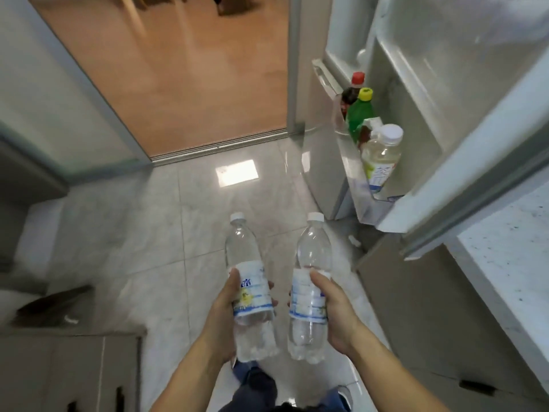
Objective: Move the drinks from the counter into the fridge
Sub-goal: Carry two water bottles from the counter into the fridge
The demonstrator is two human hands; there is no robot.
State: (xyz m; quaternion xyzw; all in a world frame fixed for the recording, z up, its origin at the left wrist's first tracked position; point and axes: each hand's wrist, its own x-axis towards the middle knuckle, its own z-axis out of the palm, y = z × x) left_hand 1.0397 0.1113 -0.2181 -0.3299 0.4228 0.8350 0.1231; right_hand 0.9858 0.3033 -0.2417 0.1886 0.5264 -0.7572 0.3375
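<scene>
A: What's nearest?

B: Each grip is wrapped round a clear water bottle: left hand [225,316] on the left bottle [251,289], right hand [335,316] on the right bottle [310,289], both upright above the tiled floor [166,233], well apart from the worktop [511,263].

A: So the step?

B: Carrying, I'd judge. Farther off, the open fridge door [463,162] has a door shelf [353,173] holding a pale bottle [380,156], green bottle [361,114] and dark bottle [352,90].

A: Next?

B: Probably reach right and set these down near the pale one.

2 clear bottles [252,292] [310,289], white caps, upright at 6 o'clock; 4 drinks [380,156] in fridge door [350,171] at 2 o'clock.
</scene>
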